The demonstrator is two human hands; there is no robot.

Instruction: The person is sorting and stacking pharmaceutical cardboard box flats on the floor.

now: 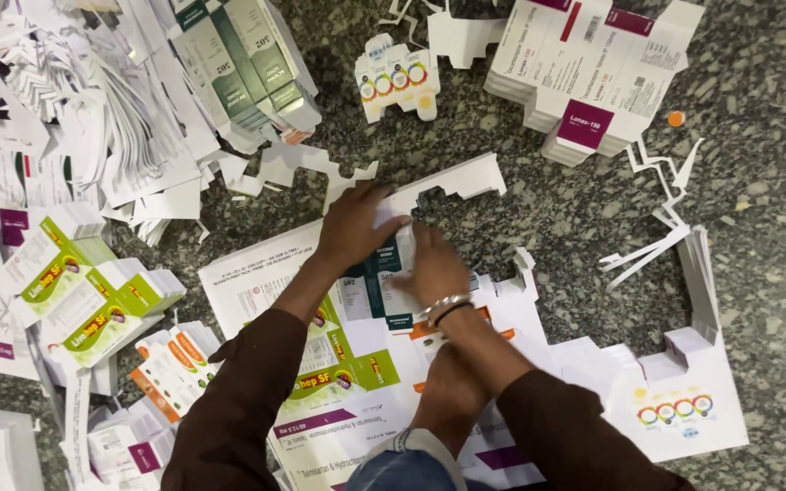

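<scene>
Pressing flat on a printed carton sheet (270, 273), left hand (352, 227) and right hand (431, 268), grip released, over teal-and-white carton blanks (377, 291).

You are working over a speckled grey-green granite floor (757, 136), polished, evenly lit, with no hard shadows. Printed card stacks (593, 73) and white offcut strips (657, 227) lie scattered across it. No walls, furniture or windows show.

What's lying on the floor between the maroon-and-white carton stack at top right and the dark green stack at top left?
In the head view, between the maroon-and-white stack and the dark green stack lies a small white carton blank with coloured rings, plus white offcut strips on speckled floor.
</scene>
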